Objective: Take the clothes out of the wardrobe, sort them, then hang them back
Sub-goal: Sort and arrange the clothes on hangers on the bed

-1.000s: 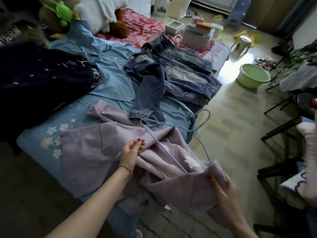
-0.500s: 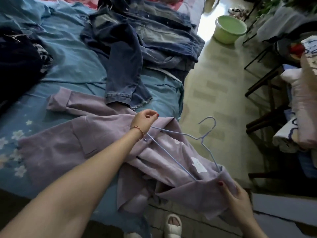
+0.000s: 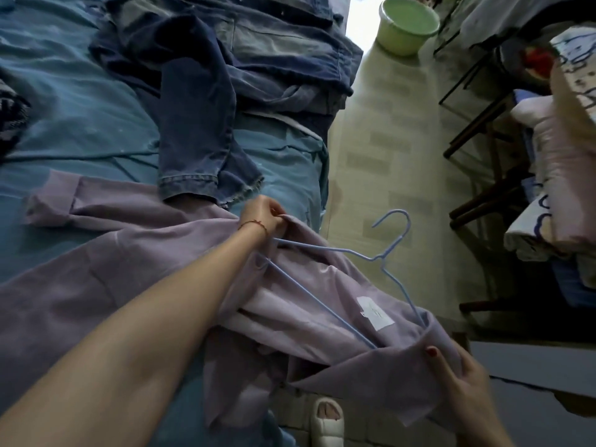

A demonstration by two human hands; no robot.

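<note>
- head view looks down on a bed (image 3: 80,117) with a blue sheet, and the tiled floor (image 3: 387,150) to its right.
- lilac jacket (image 3: 106,272) lies spread across the near part of the bed, its collar end hanging off the bed edge toward the person.
- blue wire hanger (image 3: 322,296) sits partly inside the jacket: its hook sticks out over the floor, one shoulder end is tucked under the collar fabric near the right hand, the other end lies by the left hand.
- left hand (image 3: 263,217) is curled, pinching a fold of the jacket at the far shoulder; a thin red bracelet (image 3: 254,224) is on that wrist.
- right hand (image 3: 464,379) grips the near collar edge of the jacket, thumb on top of the cloth.
- the hands are well apart, each clamped on the jacket.
- white label (image 3: 375,312) shows on the jacket lining between the hanger's arms.
- denim clothes (image 3: 225,75) are heaped on the far part of the bed, one sleeve cuff lying over the jacket's far edge.
- dark patterned garment (image 3: 11,114) shows at the left edge.
- green basin (image 3: 408,25) stands on the floor; what it holds cannot be told.
- white slipper (image 3: 325,424) is on the floor below the jacket.
- folded bedding (image 3: 554,175) is piled on a dark-framed rack at the right.
</note>
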